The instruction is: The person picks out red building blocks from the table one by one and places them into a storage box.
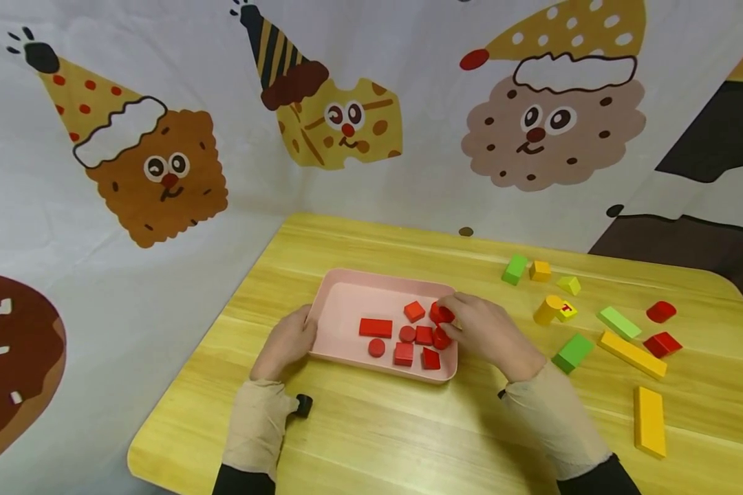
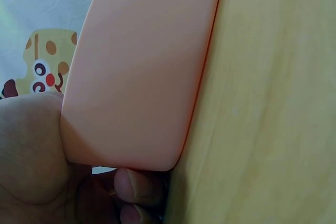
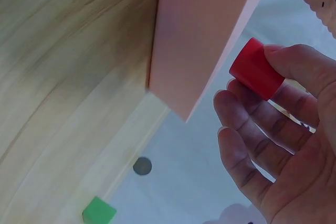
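A shallow pink tray (image 1: 347,306) lies on the wooden table with several red blocks in its right half, among them a long red block (image 1: 375,328) and a red disc-shaped block (image 1: 376,348). My left hand (image 1: 287,342) grips the tray's left end, its thumb at the rim and its fingers bent beneath that end. Over the right end, my right hand (image 1: 494,335) pinches a red cylinder (image 3: 257,70) between thumb and fingers. In the right wrist view the cylinder is held beside the tray's upper rim, and the other fingers are spread.
Loose blocks are scattered right of the tray: green blocks (image 1: 573,353), long yellow blocks (image 1: 649,421), an orange cylinder (image 1: 547,310), a red cylinder (image 1: 661,311) and a red block (image 1: 662,344). A printed cloth (image 1: 421,192) hangs behind the table.
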The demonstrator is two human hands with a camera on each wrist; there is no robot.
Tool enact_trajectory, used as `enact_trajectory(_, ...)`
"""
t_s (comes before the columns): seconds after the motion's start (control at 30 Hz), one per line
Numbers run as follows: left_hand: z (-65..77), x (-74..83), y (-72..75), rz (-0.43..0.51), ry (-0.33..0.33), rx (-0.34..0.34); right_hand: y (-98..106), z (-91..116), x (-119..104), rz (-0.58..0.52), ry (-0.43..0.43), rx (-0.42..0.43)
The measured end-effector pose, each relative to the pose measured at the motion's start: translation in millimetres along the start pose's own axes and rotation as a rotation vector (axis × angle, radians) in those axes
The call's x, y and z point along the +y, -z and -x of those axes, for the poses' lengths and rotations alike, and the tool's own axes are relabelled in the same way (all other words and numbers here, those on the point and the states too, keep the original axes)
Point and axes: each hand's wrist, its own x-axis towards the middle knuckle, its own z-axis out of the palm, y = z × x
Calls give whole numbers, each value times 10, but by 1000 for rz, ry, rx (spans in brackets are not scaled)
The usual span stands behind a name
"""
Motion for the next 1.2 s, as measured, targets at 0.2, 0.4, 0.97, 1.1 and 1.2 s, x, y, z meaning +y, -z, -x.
enact_trajectory(0.2,2,-15,-3,-1,11,-6,-44,-122,-82,-15,55,19)
enact_trajectory(0.4,6,14,5,-2,27,-13,-37,-247,-189,-22,49,5)
enact_trajectory(0.97,7,-5,34,-20,14,4,-127,-651,-359,0,68,-69)
enact_trajectory(1.1,5,-10,29,-30,-8,9,-117,-678,-356,9,60,-85)
enact_trajectory(1.2,7,-9,25,-35,-17,9,-95,-690,-359,11,58,-92)
